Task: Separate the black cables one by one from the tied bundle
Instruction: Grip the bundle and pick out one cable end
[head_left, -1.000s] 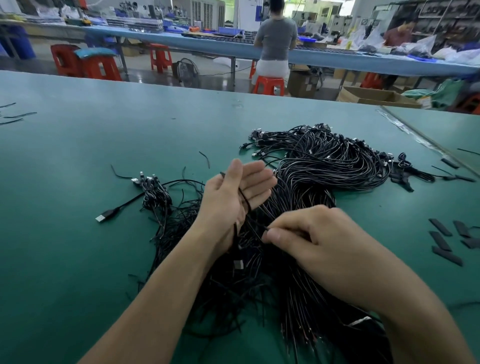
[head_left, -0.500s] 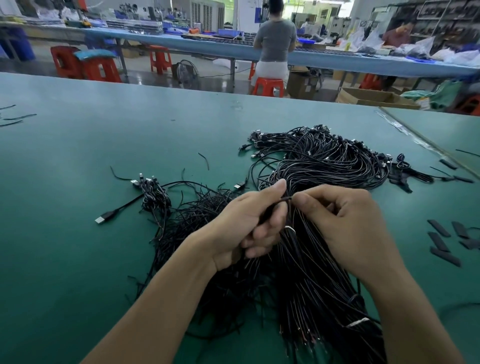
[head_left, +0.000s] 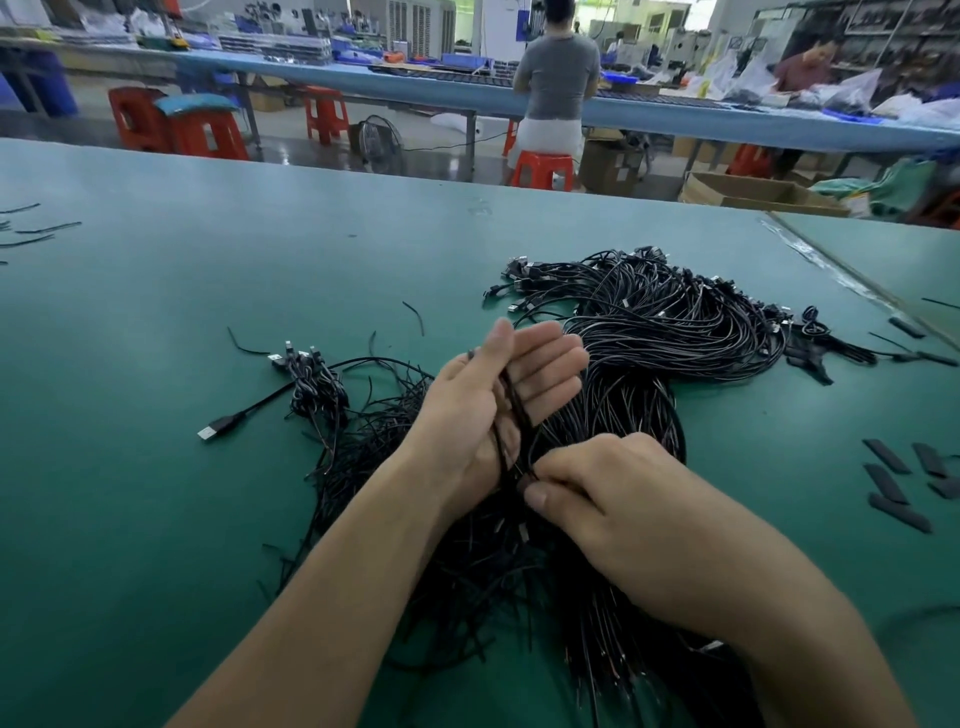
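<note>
— Grip: right hand pinches a cable near its end. Left hand flat, fingers straight, cable lying across the palm.
— Bundle?
— Bundle on the table, under both hands; loose pile to its left.
— Risk: strands look tangled. A hard pull could drag neighbours out or slip the pinch.

On the table, middle towards far right: tied bundle. Left of it, loose cables. Near, over the bundle: left hand, with right hand just beside it, pinching one cable across the left palm. At the right edge: flat strips.
</note>
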